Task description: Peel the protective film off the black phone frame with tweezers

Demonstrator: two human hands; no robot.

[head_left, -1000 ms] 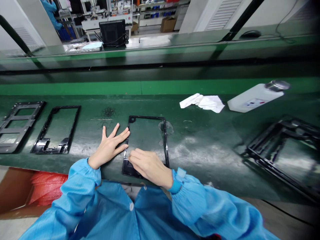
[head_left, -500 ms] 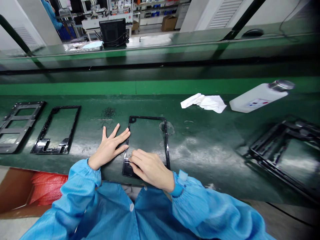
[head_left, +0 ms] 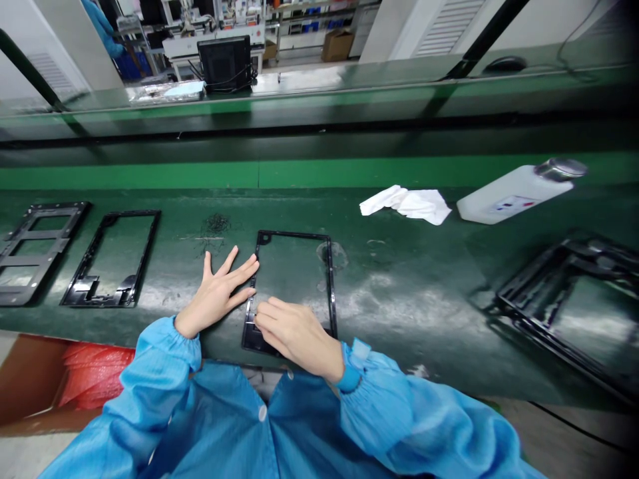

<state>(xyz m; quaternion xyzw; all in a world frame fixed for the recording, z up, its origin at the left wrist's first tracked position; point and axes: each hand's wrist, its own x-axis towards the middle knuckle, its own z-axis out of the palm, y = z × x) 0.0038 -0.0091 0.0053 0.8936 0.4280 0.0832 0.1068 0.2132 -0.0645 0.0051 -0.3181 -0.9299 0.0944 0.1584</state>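
Note:
Flat on the green bench lies a thin black rectangular frame [head_left: 331, 279], in front of my body. My left hand [head_left: 217, 293] is spread open, its fingertips resting at the frame's left edge. Over the frame's lower left part, my right hand [head_left: 297, 332] is closed in a pinch, thumb and index finger together at the left rail. Whatever sits between those fingertips is hidden or too small to name. Above my left hand, a small pile of thin black scraps [head_left: 217, 223] lies on the bench.
To the left lie another black frame [head_left: 144, 256] and a grey-black panel with crossbars [head_left: 46, 233]. White tissue [head_left: 422, 205] and a white bottle [head_left: 514, 196] are behind on the right. Stacked black frames [head_left: 529, 313] occupy the right side. A box with red wrap [head_left: 97, 372] stands below left.
My right hand has shifted very slightly left along the frame, still pinched. My left hand stays spread in the same place.

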